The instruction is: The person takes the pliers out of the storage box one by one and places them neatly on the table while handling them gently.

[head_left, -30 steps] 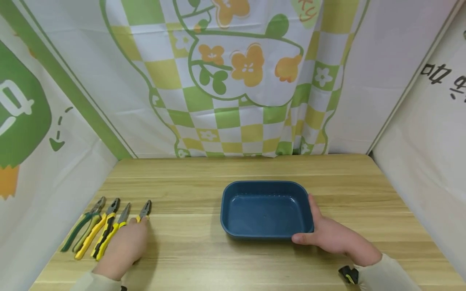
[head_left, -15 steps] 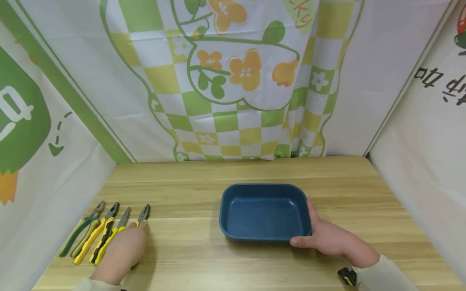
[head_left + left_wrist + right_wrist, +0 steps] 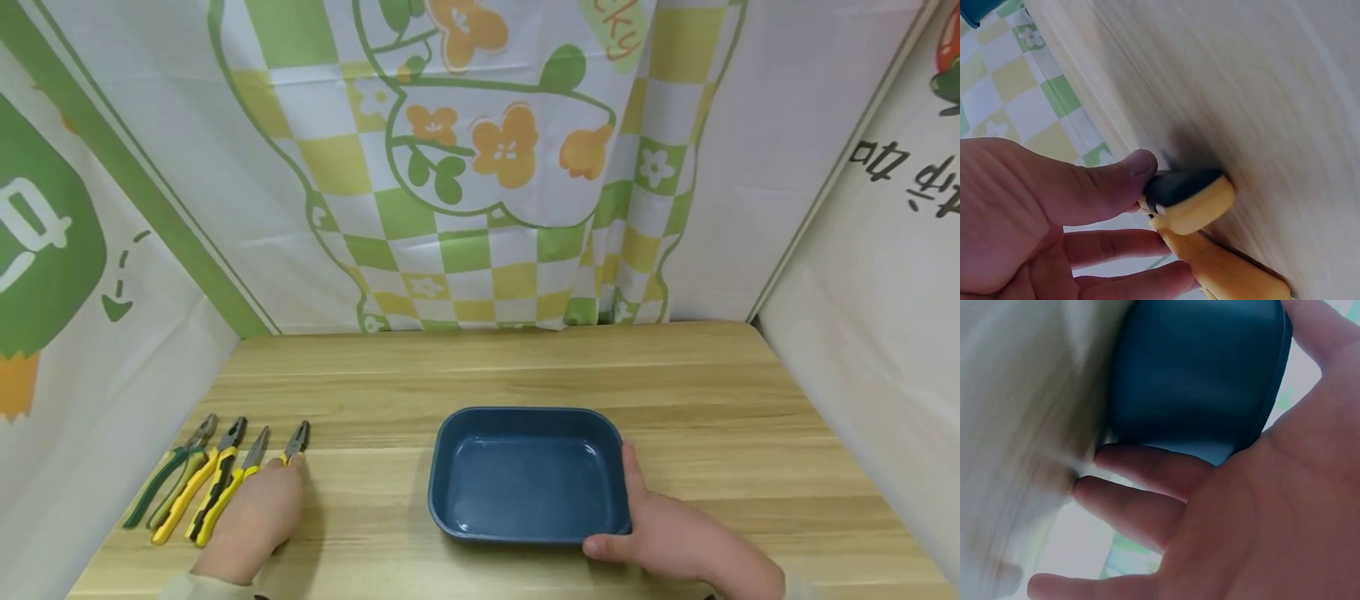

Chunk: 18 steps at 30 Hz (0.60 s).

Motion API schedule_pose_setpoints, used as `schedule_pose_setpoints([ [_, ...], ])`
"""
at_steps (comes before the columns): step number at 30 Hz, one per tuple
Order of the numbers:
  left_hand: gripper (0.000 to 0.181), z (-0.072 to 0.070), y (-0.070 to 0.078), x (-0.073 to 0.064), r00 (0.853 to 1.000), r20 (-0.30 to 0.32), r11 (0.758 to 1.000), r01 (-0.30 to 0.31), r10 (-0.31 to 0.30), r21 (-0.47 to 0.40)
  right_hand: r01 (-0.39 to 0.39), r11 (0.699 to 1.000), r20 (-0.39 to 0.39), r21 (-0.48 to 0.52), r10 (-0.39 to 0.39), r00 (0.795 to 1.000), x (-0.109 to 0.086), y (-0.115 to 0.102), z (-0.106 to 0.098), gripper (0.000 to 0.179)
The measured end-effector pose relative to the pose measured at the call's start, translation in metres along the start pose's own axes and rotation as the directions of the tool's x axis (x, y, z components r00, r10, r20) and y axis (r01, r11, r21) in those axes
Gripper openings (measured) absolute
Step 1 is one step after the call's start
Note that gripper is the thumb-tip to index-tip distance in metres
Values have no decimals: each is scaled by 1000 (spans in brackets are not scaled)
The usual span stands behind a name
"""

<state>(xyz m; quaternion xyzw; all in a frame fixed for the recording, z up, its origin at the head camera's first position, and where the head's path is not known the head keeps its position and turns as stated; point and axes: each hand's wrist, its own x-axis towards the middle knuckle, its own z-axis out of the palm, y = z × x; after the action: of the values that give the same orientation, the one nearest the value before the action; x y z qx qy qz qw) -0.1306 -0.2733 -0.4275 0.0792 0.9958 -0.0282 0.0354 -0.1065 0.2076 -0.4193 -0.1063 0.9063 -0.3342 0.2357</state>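
My left hand (image 3: 258, 512) holds a pair of pliers (image 3: 297, 438) by its yellow-and-black handles (image 3: 1200, 203), the thumb on one handle and fingers at the other. Dark jaws stick out beyond the fingers in the head view; the rest of the tool is covered by the hand. At the right end of a dark blue rectangular tub (image 3: 525, 492), my right hand (image 3: 667, 533) touches the wall with spread, mostly straight fingers. Its thumb lies at the near corner. The right wrist view shows the tub's outer wall (image 3: 1191, 375) close to the palm.
Left of my left hand lie three more pliers in a row: green-handled pliers (image 3: 176, 475), yellow-and-black pliers (image 3: 202, 479) and yellow-handled long-nose pliers (image 3: 236, 483). The wooden table (image 3: 375, 375) ends at a patterned cloth backdrop (image 3: 480, 250), with cloth walls at both sides.
The tub has slid toward me and slightly left, with my right hand moving along at its right end. My left hand and the pliers stay nearly where they were.
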Motion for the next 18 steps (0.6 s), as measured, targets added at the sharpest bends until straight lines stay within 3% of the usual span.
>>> schedule_pose_setpoints([
  [3, 34, 0, 0, 1, 1000, 0, 1000, 2, -2, -12, -20, 999, 0, -47, 20, 1000, -8, -3, 5, 139],
  [9, 35, 0, 1, 2, 1000, 11, 1000, 16, -16, -23, 67, 995, -17, -79, -69, 997, -19, -4, 9, 140],
  [12, 35, -1, 2, 1, 1000, 17, 1000, 18, -18, -14, 69, 992, -14, -107, -71, 997, -21, -5, 9, 139],
  [18, 39, -7, 3, 0, 987, 148, 996, 72, -64, -55, 31, 983, -48, -183, -41, 998, -22, -14, 3, 142],
])
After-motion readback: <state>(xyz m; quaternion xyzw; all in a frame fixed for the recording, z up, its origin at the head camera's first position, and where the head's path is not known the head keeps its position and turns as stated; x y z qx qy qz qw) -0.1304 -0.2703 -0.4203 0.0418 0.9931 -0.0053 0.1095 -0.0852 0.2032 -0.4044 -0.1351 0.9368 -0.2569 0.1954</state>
